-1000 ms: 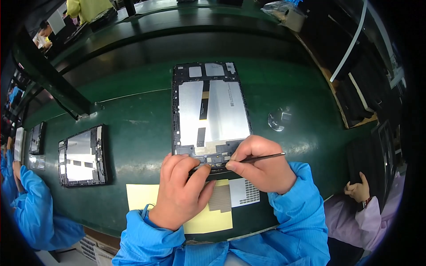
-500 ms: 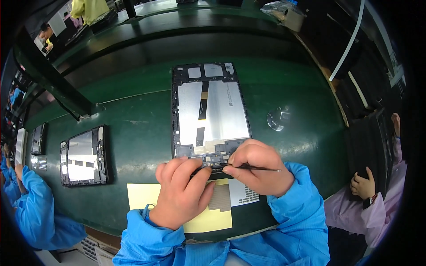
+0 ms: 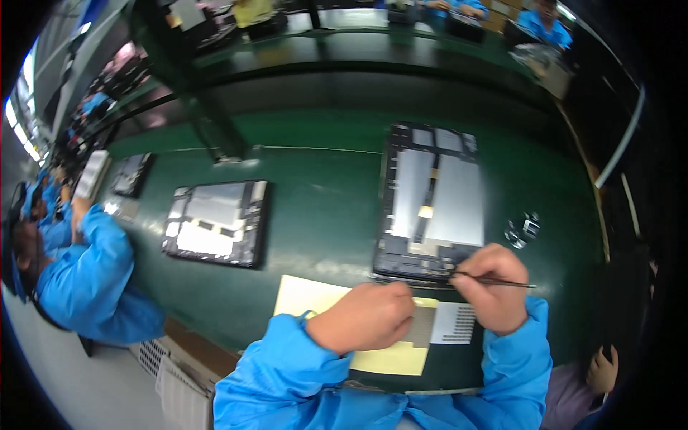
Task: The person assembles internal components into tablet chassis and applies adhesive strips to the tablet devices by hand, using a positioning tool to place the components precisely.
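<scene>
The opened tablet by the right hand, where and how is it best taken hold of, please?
Probably by the dark rim along both long sides, coming from left and right. The opened tablet lies flat on the green table, and its long sides run straight and mostly uncovered, whereas the right hand is at the near right corner holding a thin dark tool.

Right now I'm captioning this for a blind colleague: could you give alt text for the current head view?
A person's right hand holds a thin dark tool near the lower right corner of an opened tablet-like device on a green bench. The left hand is curled over a yellow sheet; any grip is hidden. A similar device lies farther left.
</scene>
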Motion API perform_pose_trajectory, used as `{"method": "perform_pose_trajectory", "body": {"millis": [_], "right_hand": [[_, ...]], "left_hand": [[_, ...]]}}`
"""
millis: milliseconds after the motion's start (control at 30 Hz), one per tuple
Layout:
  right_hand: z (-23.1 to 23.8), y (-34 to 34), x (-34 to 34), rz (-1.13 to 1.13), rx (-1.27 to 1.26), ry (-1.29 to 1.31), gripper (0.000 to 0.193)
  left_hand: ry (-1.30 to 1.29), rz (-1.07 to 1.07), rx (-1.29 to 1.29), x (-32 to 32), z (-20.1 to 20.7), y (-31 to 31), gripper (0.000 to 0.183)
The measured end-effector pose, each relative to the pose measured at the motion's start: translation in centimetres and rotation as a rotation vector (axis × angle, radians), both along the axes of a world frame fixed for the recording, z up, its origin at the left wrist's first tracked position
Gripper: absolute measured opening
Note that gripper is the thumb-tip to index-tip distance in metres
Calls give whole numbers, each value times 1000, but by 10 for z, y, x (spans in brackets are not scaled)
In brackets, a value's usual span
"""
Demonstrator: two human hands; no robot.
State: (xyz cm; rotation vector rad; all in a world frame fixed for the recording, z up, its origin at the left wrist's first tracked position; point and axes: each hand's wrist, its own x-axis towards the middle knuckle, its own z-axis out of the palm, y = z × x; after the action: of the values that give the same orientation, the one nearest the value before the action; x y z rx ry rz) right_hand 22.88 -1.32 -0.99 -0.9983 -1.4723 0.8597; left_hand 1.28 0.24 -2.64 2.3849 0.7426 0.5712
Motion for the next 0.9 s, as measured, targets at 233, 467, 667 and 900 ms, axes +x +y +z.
{"method": "perform_pose_trajectory", "body": {"millis": [233, 467, 667, 900], "right_hand": [[-1, -49, 5, 162, -273, 75, 21], [-13, -57, -6, 146, -575, 173, 16], [-12, -61, -6, 188, -554, 122, 15], [-11, -57, -8, 223, -600, 36, 16]], "left_hand": [[19, -58, -117, 3, 1, 4, 13], [82, -4, -149, -8, 5, 13, 14], [25, -26, -226, -4, 8, 12, 13], [17, -35, -253, -5, 10, 9, 18]]}}
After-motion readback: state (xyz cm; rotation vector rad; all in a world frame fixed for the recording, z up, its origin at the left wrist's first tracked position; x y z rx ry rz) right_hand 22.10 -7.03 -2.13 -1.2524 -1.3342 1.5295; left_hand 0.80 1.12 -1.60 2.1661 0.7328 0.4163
